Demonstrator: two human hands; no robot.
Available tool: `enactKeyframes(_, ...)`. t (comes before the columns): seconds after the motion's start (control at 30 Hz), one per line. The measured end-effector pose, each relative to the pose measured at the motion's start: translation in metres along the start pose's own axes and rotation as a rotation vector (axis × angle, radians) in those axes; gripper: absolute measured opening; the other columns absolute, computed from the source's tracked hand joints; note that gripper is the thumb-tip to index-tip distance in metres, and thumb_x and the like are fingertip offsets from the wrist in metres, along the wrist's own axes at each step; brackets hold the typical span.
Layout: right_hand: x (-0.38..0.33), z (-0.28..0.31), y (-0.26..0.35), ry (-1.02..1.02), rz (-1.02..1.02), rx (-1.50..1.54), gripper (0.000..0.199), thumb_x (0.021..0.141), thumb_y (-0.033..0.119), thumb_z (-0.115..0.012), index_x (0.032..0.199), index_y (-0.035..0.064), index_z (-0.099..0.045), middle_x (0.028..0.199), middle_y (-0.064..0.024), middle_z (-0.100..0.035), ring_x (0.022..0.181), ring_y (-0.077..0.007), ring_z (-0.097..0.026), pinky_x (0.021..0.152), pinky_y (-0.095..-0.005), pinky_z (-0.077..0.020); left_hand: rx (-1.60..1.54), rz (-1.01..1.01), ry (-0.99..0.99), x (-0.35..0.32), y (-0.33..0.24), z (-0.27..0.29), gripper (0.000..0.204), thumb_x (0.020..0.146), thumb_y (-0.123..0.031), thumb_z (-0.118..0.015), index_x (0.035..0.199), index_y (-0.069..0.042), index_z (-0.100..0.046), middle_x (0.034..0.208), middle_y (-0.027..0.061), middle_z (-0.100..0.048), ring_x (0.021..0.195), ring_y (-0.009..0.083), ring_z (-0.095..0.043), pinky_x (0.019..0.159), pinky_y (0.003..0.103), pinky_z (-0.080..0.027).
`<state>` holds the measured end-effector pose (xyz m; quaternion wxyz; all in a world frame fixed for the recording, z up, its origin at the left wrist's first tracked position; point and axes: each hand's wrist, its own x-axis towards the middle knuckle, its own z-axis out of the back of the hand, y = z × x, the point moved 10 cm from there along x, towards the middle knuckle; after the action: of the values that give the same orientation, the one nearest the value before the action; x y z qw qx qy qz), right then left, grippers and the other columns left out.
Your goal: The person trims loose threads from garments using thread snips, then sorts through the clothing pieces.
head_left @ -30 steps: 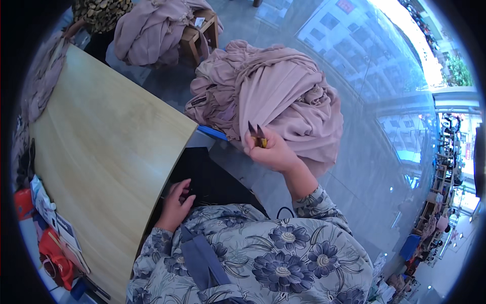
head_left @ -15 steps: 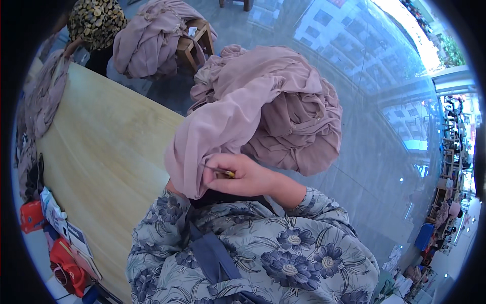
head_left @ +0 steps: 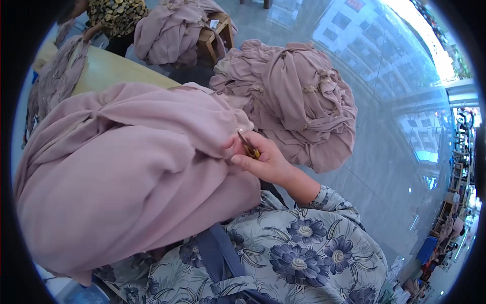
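A wide swath of dusty-pink cloth (head_left: pixel 116 177) bulges up on my left and spreads over most of the wooden table. My right hand (head_left: pixel 263 159) is closed around small thread snips (head_left: pixel 249 147) with dark pointed blades and a yellow part. Its fingertips meet the right edge of the cloth, by a lace-like trim (head_left: pixel 242 121). Behind the raised cloth my left hand is hidden, and its forearm too is mostly covered.
A large heap of the same pink cloth (head_left: pixel 304 101) with beaded trim lies beyond my right hand. Farther back, more cloth (head_left: pixel 169 35) drapes over a wooden stool (head_left: pixel 207 43). Past the table (head_left: pixel 116 71), a person in a patterned top (head_left: pixel 116 17) handles cloth at the far left.
The cloth has been lifted and spread leftward across the table, covering much of it. My right hand has moved up and right to the cloth's edge, still holding the snips.
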<state>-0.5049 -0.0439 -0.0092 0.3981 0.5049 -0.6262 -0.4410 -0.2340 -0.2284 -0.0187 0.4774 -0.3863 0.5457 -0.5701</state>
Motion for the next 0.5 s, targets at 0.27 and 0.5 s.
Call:
enactKeyframes(0.27,0.028,-0.129,0.017,0.398,0.202,-0.128,0.022,0.078,0.009,-0.067,0.090,0.0036,-0.050,0.109,-0.0087,-0.052,0.070,-0.0062,-0.050,0.063,-0.0219,-0.0424,0.065,-0.065,-0.139,-0.040,-0.035,0.105,0.032,0.072,-0.007,-0.060,0.104,-0.005,-0.055,0.098,0.0126,-0.057,0.091,0.0242,-0.056,0.076,0.032,-0.046)
enactKeyframes(0.5,0.097,-0.171,0.035,0.268,0.655,-0.802,0.030,0.071,0.015,-0.071,0.089,0.0020,-0.051,0.102,-0.0160,-0.056,0.091,-0.0303,-0.056,0.074,-0.0353,-0.0459,0.199,-0.090,-0.223,-0.097,-0.069,0.165,0.028,0.071,-0.007,-0.058,0.099,-0.005,-0.057,0.094,0.0132,-0.058,0.089,0.0259,-0.057,0.076,0.032,-0.046)
